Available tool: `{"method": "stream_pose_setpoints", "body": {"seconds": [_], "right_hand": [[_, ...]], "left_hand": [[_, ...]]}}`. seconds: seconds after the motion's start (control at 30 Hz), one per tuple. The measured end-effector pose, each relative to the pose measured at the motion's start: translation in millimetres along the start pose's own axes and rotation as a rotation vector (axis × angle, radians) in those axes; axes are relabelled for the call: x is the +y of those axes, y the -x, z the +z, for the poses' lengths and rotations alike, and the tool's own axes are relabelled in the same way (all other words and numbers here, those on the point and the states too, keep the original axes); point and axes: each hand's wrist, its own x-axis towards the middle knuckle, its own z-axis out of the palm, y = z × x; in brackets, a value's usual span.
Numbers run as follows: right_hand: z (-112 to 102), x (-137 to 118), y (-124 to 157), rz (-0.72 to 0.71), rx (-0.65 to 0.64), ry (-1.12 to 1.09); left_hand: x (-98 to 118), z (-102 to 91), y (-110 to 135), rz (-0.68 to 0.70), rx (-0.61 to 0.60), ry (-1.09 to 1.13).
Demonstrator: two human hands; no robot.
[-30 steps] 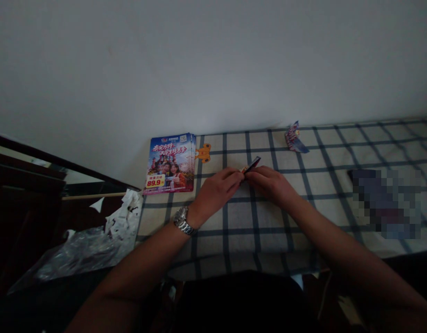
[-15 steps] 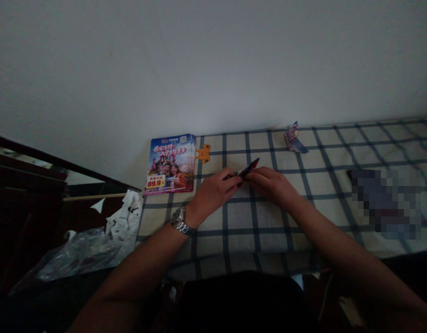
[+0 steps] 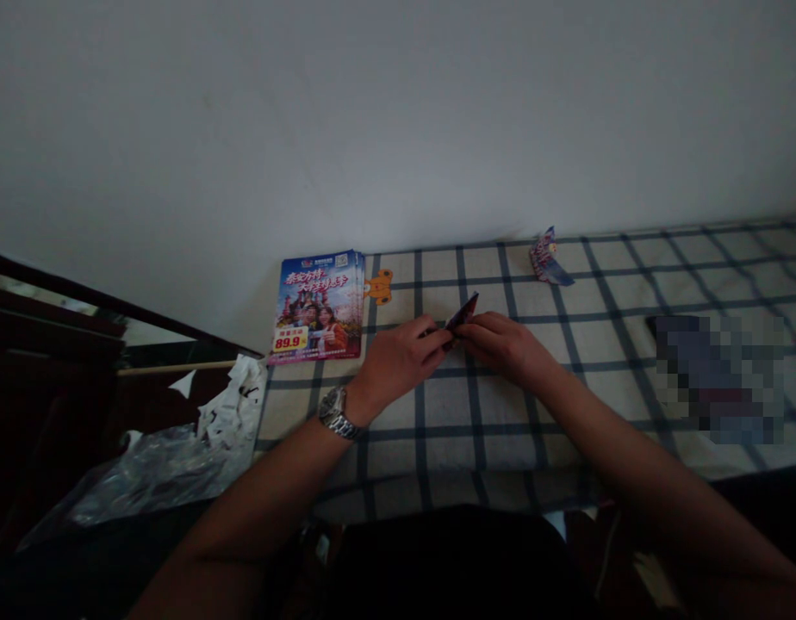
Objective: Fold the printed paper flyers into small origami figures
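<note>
Between my two hands is a small piece of folded paper (image 3: 463, 312), dark and glossy, its pointed tip sticking up above the fingers. My left hand (image 3: 407, 355), with a metal watch (image 3: 337, 413) on its wrist, pinches the paper's left side. From the right, my right hand (image 3: 505, 346) grips the other side with thumb and fingers. The fingers hide most of the paper. Both hands are just above the checked cloth (image 3: 450, 422), near its middle.
A stack of printed flyers (image 3: 317, 306) lies at the left by the wall, next to an orange bear figure (image 3: 378, 287). A folded paper shape (image 3: 549, 258) stands farther back. Crumpled clear plastic (image 3: 158, 469) and torn white paper (image 3: 233, 405) are at the left. A blurred-out dark object (image 3: 714, 375) lies right.
The folded paper's tip has shifted slightly left and turned a little more upright between my fingers. Both hands stay in nearly the same place.
</note>
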Motion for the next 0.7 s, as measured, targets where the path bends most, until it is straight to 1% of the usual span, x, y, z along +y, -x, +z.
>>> {"method": "stream_pose_setpoints", "body": {"seconds": [0.17, 0.37, 0.7], "right_hand": [[-1.1, 2.0, 1.1, -0.023, 0.000, 0.040], [-2.2, 4.3, 2.8, -0.028, -0.001, 0.094], [-6.6, 3.8, 0.8, -0.029, -0.016, 0.072]], "left_hand": [[0.0, -1.5, -1.5, -0.004, 0.036, -0.015], [-0.1, -3.1, -3.3, -0.066, 0.082, -0.039], [-2.7, -2.6, -2.5, -0.103, 0.080, 0.053]]}}
